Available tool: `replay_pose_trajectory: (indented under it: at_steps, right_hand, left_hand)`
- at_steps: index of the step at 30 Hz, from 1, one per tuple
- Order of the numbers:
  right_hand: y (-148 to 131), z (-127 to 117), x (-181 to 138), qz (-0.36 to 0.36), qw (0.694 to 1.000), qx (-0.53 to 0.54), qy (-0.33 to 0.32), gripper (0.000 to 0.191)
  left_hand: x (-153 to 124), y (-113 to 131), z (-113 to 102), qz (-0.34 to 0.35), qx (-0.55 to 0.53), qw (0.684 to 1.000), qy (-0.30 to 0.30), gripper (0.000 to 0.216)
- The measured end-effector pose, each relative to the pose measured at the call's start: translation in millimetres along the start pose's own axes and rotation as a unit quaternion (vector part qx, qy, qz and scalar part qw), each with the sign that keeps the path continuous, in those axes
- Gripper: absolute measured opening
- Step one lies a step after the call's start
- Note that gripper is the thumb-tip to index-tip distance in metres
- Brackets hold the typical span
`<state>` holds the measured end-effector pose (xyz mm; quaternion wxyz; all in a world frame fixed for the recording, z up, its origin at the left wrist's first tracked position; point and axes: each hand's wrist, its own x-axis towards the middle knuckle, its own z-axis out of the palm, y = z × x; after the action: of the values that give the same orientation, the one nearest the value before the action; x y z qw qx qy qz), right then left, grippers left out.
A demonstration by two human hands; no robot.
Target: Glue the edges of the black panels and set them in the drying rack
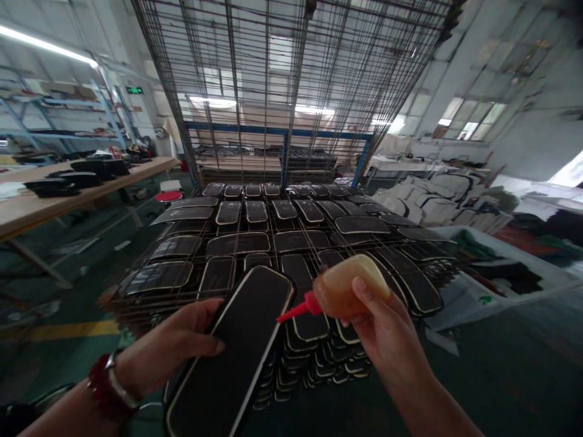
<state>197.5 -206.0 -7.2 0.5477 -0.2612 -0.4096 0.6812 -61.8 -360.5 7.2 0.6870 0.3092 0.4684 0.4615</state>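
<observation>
A long black panel (232,358) with rounded ends and a pale line along its edge is tilted in front of me. My left hand (191,334) grips its left side, thumb lying on the black face. In my right hand (378,315) is a squeeze bottle (350,285) of amber liquid, tipped sideways. Its red nozzle (296,311) points left, and the tip is at the panel's right edge. Whether liquid is coming out I cannot tell. Beyond the panel, similar black pieces (239,244) with pale outlines lie in rows on a wire rack.
Stacked wire grids (264,60) slant up behind the rows. A wooden table (150,167) with dark pieces stands on the left, near a red stool (168,196). To the right are a white bin (537,294) and pale stacked pieces (437,197).
</observation>
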Motion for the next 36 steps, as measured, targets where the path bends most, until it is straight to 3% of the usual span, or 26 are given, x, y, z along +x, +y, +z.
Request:
replay_pose_trajectory:
  at_steps: [8,20,29,36]
  right_hand:
    - [10.4,3.6,-26.1,0.014,1.000,-0.009,-0.016,0.035]
    - [17.7,1.6,-54.2,0.050,0.997,-0.022,-0.052,0.040]
    - [27.9,-14.2,-58.9,0.057,0.997,-0.008,-0.059,0.051]
    - [28.6,-6.8,-62.7,0.036,0.999,-0.007,0.022,0.050]
  left_hand:
    - [2.6,1.4,5.8,0.003,-0.048,0.997,0.057,0.040]
    - [7.0,7.3,9.6,0.015,-0.057,0.984,0.171,0.045]
    - [5.7,15.2,10.8,0.049,-0.083,0.966,0.239,0.032]
    - [10.1,13.9,2.5,0.083,-0.125,0.930,0.337,0.025]
